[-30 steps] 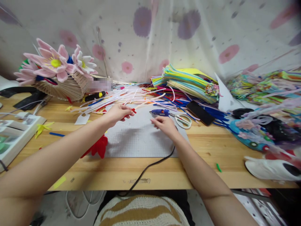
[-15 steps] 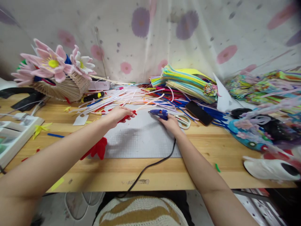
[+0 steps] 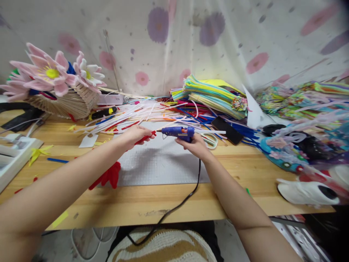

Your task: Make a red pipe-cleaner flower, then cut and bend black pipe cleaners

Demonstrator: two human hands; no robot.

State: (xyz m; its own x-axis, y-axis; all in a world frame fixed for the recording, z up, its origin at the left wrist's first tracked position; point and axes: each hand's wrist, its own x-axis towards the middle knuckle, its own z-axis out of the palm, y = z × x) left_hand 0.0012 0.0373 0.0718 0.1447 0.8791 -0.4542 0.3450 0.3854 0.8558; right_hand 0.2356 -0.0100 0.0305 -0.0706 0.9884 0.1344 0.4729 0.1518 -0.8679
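The left hand [image 3: 139, 137] pinches a small red fuzzy piece [image 3: 145, 138] between closed fingers, above the grey cutting mat [image 3: 160, 163]. Well apart from it, the right hand [image 3: 194, 145] is wrapped around a blue glue gun [image 3: 178, 133], its nozzle at the red piece's tip; whether they touch is unclear. White-handled scissors [image 3: 213, 141] lie just beyond the right hand, near a black phone [image 3: 227, 130].

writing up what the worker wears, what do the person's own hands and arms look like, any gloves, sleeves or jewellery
Both the left hand and the right hand are bare, with no gloves. No sleeve covers either forearm, and no watch, bracelet or ring can be made out. The nails are too small to judge.
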